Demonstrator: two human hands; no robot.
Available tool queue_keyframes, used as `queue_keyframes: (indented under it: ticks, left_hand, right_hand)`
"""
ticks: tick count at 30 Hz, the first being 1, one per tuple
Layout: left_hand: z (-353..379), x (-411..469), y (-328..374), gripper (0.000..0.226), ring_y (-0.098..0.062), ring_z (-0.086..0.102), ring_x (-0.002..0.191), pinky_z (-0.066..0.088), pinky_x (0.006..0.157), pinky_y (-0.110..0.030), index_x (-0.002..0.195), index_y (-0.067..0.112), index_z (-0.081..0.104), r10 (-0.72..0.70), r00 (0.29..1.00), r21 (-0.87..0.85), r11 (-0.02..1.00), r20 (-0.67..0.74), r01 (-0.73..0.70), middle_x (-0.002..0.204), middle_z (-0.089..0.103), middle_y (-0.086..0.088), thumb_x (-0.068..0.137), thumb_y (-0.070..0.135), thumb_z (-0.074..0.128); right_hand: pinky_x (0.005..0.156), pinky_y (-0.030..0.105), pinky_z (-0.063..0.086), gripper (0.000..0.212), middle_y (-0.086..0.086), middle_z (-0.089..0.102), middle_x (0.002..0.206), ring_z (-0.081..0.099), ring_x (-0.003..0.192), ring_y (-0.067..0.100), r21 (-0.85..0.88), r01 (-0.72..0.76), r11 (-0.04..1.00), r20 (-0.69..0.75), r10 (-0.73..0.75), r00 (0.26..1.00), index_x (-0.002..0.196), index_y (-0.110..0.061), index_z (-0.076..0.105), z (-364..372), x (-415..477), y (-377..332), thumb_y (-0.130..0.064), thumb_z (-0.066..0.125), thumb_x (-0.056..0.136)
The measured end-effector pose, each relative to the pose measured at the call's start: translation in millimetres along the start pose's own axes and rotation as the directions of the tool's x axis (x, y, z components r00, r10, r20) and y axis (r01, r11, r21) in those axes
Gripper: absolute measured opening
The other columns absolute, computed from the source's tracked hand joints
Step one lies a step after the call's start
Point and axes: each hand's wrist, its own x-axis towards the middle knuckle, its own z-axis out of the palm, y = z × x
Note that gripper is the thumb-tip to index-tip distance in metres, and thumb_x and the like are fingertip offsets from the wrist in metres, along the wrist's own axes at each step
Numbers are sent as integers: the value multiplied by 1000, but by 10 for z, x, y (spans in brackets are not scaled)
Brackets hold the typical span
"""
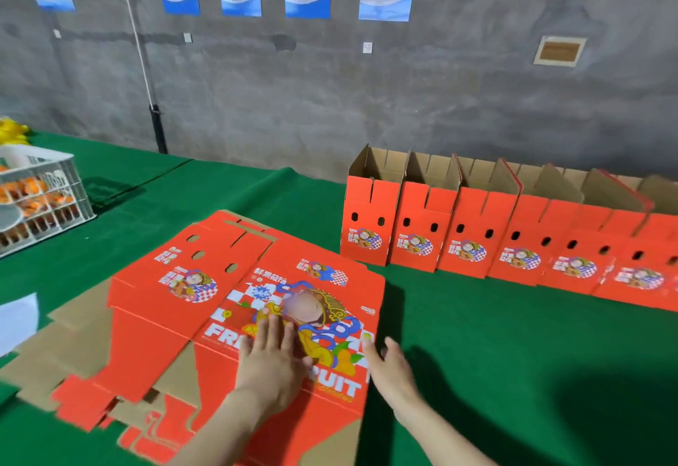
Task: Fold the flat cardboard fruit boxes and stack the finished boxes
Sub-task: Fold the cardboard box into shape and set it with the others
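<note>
A flat red cardboard fruit box (190, 304) lies printed side up on a pile of other flat blanks (73, 337) on the green table. My left hand (271, 359) rests palm down, fingers spread, on the top blank's printed panel. My right hand (390, 370) is at that blank's right edge, fingers curled against the edge; whether it grips the edge I cannot tell. Several folded red boxes (473, 234) stand upright with open tops in a row along the back right of the table.
A white plastic crate (55, 205) with orange fruit sits at the far left. A white sheet (16, 319) lies at the left edge. The green tablecloth (495, 355) shows to the right of my hands. A grey wall with posters stands behind.
</note>
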Motion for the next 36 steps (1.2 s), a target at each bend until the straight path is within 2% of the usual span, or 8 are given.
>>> queue_keyframes:
  ticks: [6,11,18,23,27,30,33,36]
  left_hand:
    - [-122,-579,493,52,10,52,105,43,93,-14,140,28,39,307,951,-785,577,-47,-225,137,51,4,94,14,56]
    - [-361,-610,510,49,-9,43,130,26,97,-8,137,17,48,271,911,-640,649,-310,-411,141,48,3,91,20,62]
    - [-685,-974,681,54,-5,52,121,37,97,-14,135,28,50,643,725,-342,642,-247,-686,132,58,11,88,54,54]
    - [-799,-1190,1099,71,-5,15,144,11,118,-32,147,42,23,754,647,184,656,-117,-732,156,17,17,86,49,58]
    - [-937,-1386,1468,64,4,68,85,51,65,-10,93,39,75,863,423,289,494,-277,-820,97,72,20,34,17,88]
    - [-968,-1389,1616,65,-2,70,78,51,54,-15,96,39,74,828,473,247,547,-301,-800,93,73,18,40,6,84]
    - [-868,-1283,1753,61,-14,61,109,48,81,-27,131,46,49,756,573,224,647,-317,-729,123,63,13,84,8,51]
    - [-898,-1212,1841,46,-19,64,98,45,77,-29,123,40,56,693,648,142,710,-315,-690,106,69,4,90,11,45]
  right_hand:
    - [70,43,55,24,25,71,90,68,72,33,480,-290,828,63,298,953,110,5,62,-701,-417,668,-13,60,94]
    - [62,35,52,15,19,71,88,67,72,28,506,-188,842,-119,284,952,106,-5,63,-1266,-768,848,-13,55,96]
    - [77,46,51,34,30,65,97,63,79,37,480,-241,843,-206,375,904,115,13,56,-2151,-1114,1079,-17,54,97]
    - [90,51,51,29,27,67,100,66,80,35,466,-315,827,-173,434,884,107,8,57,-2653,-1297,1187,-20,59,95]
    - [68,40,54,23,21,68,84,66,67,30,520,-350,780,-96,460,883,99,4,56,-2924,-1417,1327,-18,55,97]
    - [53,33,54,36,21,69,68,66,52,27,720,-269,640,-52,435,899,90,4,57,-3096,-1470,1402,-28,47,101]
    - [68,46,55,51,30,68,83,68,83,38,951,-40,307,-43,257,965,100,5,50,-3217,-1549,1389,-45,37,100]
    - [84,49,49,45,30,63,115,62,104,45,904,106,415,-159,95,983,111,2,52,-3224,-1712,1404,-34,26,105]
